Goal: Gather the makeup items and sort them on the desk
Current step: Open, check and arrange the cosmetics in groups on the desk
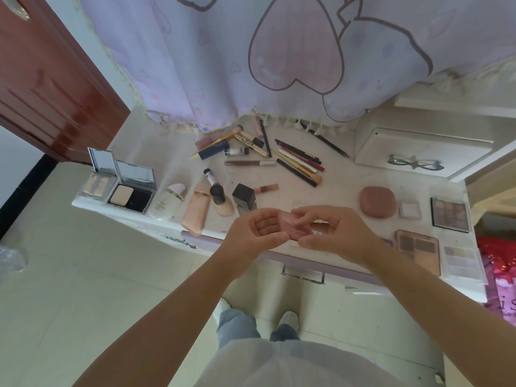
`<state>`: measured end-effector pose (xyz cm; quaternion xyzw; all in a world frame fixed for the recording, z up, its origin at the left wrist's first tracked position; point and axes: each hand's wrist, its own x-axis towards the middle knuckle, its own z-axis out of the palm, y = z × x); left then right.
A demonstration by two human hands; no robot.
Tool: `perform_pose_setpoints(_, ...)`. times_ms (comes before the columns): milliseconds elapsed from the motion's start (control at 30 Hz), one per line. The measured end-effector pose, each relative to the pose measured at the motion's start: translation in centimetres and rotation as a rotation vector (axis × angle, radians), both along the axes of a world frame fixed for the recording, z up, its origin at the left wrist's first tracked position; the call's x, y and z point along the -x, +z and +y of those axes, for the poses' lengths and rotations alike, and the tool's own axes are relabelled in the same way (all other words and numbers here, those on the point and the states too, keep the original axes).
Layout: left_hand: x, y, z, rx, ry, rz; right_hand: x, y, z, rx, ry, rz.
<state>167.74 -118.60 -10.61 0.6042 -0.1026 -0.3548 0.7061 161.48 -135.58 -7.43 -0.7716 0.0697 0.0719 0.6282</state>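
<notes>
Both hands hold one small pink palette (293, 224) above the desk's front edge (195, 238). My left hand (258, 233) grips its left end, my right hand (332, 233) pinches its right end. On the white desk lie two open powder compacts (131, 192) at the left, then bottles and tubes (195, 209), a black-capped bottle (244, 199), and a heap of pencils and lip sticks (296, 160) at the back. To the right sit a round pink case (377, 201) and several eyeshadow palettes (449, 215), (418, 248).
A lilac curtain with heart prints (279, 57) hangs over the desk's back. A white drawer box with a bow handle (416, 160) stands at the right rear. A red-brown door (47, 79) is at the left. Tiled floor (83, 289) lies below.
</notes>
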Motion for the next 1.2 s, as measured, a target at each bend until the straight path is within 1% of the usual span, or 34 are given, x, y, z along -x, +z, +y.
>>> perform_pose_setpoints(100,0.0,-0.1,0.1,-0.017,-0.034,-0.029,-0.1,-0.1,-0.1,-0.035,-0.012,0.048)
perform_pose_setpoints(200,0.0,-0.3,0.2,-0.022,-0.051,-0.016,-0.2,-0.3,-0.3,-0.109,-0.053,0.114)
perform_pose_setpoints(267,-0.1,-0.4,0.2,-0.013,-0.067,0.004,-0.3,-0.4,-0.6,-0.086,-0.038,0.122)
perform_pose_setpoints(300,-0.2,-0.5,0.2,-0.004,-0.078,0.026,-0.3,-0.4,-0.7,-0.091,-0.025,0.126)
perform_pose_setpoints(367,-0.3,-0.7,0.4,0.010,-0.107,0.095,-0.4,-0.4,-0.9,-0.186,-0.026,0.147)
perform_pose_setpoints(433,-0.4,-1.1,0.6,0.010,-0.118,0.161,-0.7,-0.7,-1.2,-0.237,-0.073,0.174)
perform_pose_setpoints(533,-0.4,-1.9,0.9,-0.024,-0.091,0.215,-1.4,-1.5,-1.7,-0.162,-0.143,0.224)
perform_pose_setpoints(633,-0.1,-2.6,0.9,-0.103,-0.061,0.214,-2.1,-2.3,-1.9,-0.016,-0.125,0.265)
perform_pose_setpoints(800,0.2,-3.7,0.4,-0.229,0.098,0.246,-3.9,-4.0,-2.1,-0.030,-0.127,0.315)
perform_pose_setpoints(933,0.2,-4.5,-0.3,-0.300,0.241,0.251,-5.7,-5.2,-2.5,0.006,-0.125,0.290)
perform_pose_setpoints(1033,0.4,-4.8,-0.4,-0.339,0.263,0.220,-7.2,-6.0,-3.2,0.011,-0.162,0.269)
perform_pose_setpoints(1200,0.7,-5.6,0.4,-0.358,0.333,0.321,-8.8,-7.6,-3.8,0.029,-0.270,0.256)
